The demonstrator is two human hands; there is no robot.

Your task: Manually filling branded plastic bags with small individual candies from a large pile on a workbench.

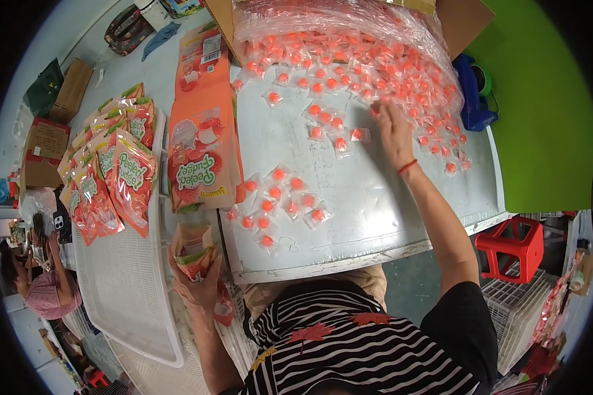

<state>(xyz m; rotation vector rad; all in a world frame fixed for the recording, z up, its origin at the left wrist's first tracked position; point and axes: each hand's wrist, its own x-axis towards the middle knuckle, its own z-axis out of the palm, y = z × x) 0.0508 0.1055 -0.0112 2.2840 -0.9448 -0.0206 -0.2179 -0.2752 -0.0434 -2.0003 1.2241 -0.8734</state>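
My left hand (201, 280) is wrapped around an upright candy pouch (194, 253), pink and tan, whose top gapes open. On the table's far side my right hand (394, 131) reaches to the edge of a large heap of wrapped red candies (402, 69); its fingers are stretched out, with the tips bent down by a candy. Left of that hand lies a small loose group of candies (326, 118). Another group of several candies (277, 197) is spread nearer to me, at the table's left front. Flat pouches (197, 155) lie stacked along the table's left side.
Filled pouches (112, 164) are piled on a white plastic tray (128, 283) at the left. A cardboard box (464, 26) lined with clear film stands behind the heap. A blue tape dispenser (471, 95) sits at the right, a red stool (512, 250) below. Another person (49, 289) works far left.
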